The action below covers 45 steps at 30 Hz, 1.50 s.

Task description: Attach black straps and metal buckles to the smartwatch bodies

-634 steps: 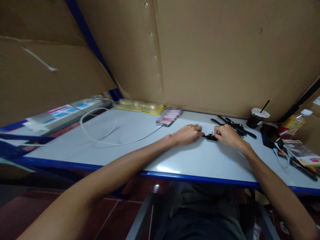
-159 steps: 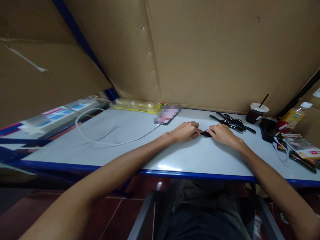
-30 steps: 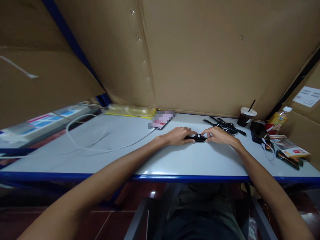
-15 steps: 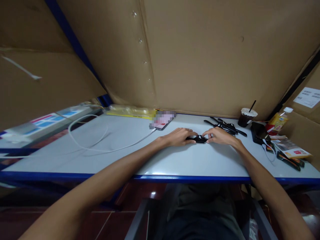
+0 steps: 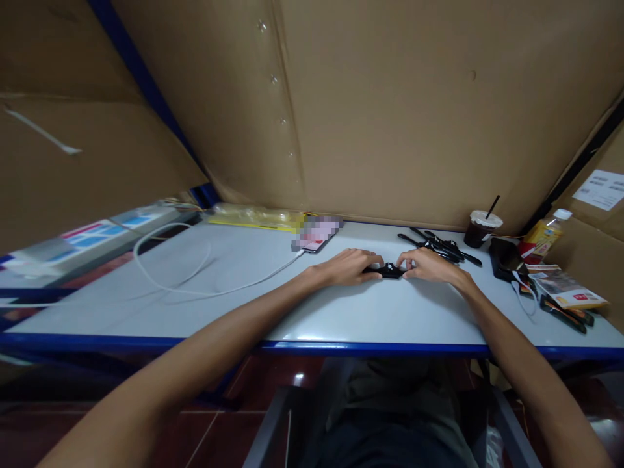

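A black spokeshave-like tool (image 5: 390,272) lies low over the tabletop, with a short flat body and a small whitish mark in its middle. My left hand (image 5: 353,266) is closed around its left end, thumb along the near side. Its right end is pinched by the fingers of my right hand (image 5: 425,265). Both ends of the tool are mostly hidden by my fingers. Just beyond my right hand, several similar black tools (image 5: 446,248) with long handles lie in a loose, crossed pile.
A phone (image 5: 319,234) on a white cable (image 5: 244,286) lies left of my hands. Behind it is yellow and clear packaging (image 5: 253,218). At the right stand a drink cup (image 5: 480,229) and a bottle (image 5: 546,234), near a black box (image 5: 507,259) and a packet (image 5: 568,286). Cardboard (image 5: 390,130) walls the back.
Very little differs. The tool and my fingertips have shifted very slightly; both hands keep hold of its ends.
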Each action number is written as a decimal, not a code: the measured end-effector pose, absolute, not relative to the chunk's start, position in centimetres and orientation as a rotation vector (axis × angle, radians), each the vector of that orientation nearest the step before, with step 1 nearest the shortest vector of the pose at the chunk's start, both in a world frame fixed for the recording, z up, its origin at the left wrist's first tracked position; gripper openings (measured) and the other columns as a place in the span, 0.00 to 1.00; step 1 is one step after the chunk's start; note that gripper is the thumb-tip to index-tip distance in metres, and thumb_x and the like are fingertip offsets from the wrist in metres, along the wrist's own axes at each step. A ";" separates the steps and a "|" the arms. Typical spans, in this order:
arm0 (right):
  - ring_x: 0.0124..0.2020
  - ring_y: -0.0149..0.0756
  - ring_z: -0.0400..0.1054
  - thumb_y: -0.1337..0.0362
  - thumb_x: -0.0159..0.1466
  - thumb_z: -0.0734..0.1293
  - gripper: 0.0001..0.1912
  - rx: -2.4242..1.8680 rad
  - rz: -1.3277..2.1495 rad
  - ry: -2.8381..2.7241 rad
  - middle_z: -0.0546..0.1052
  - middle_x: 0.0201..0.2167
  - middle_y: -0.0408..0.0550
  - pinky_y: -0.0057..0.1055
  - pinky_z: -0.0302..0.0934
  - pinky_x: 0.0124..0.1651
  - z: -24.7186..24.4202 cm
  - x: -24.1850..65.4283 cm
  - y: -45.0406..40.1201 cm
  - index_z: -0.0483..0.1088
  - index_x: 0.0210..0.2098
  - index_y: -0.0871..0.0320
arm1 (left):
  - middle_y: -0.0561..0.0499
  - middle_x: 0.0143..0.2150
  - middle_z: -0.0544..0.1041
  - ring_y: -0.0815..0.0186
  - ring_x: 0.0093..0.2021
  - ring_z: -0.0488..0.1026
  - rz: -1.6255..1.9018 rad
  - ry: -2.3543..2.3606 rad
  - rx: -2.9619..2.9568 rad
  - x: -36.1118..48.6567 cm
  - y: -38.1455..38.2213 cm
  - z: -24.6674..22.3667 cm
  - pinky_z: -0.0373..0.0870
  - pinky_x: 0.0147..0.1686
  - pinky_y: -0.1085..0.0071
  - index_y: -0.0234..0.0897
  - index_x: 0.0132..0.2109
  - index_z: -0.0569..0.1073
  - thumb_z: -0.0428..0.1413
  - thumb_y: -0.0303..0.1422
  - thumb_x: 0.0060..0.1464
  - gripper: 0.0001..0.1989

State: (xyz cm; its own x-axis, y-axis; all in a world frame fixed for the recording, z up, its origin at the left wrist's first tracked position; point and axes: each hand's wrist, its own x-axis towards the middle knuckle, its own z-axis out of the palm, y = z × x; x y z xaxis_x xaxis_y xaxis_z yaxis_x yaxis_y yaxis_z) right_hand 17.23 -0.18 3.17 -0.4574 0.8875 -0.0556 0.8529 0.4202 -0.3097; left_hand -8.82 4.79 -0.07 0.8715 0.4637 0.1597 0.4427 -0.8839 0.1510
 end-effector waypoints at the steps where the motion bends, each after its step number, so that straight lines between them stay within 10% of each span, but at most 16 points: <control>1: 0.35 0.36 0.69 0.66 0.60 0.73 0.15 -1.579 0.432 -2.550 0.80 0.37 0.46 0.31 0.53 0.36 3.2 17.2 -0.2 0.80 0.48 0.55 | 0.45 0.44 0.80 0.60 0.39 0.75 0.274 0.722 2.957 -8.8 4.7 0.0 0.63 0.37 0.66 0.39 0.55 0.73 0.49 0.44 0.69 0.17; 45: 0.39 0.39 0.70 0.72 0.63 0.63 0.16 -1.664 0.016 -2.694 0.80 0.43 0.53 0.33 0.45 0.34 3.9 15.5 -2.2 0.80 0.45 0.55 | 0.47 0.40 0.77 0.62 0.35 0.71 0.207 0.675 3.032 -8.6 3.9 0.7 0.53 0.31 0.66 0.39 0.46 0.71 0.46 0.41 0.71 0.13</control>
State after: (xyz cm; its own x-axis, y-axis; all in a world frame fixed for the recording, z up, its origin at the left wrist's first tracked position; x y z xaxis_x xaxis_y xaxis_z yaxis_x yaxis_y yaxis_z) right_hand 15.47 -2.22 3.85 -0.4476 0.8939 -0.0263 0.8941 0.4478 0.0040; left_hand -8.64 3.94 0.74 0.8972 0.4241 0.1235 0.4203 -0.9056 0.0563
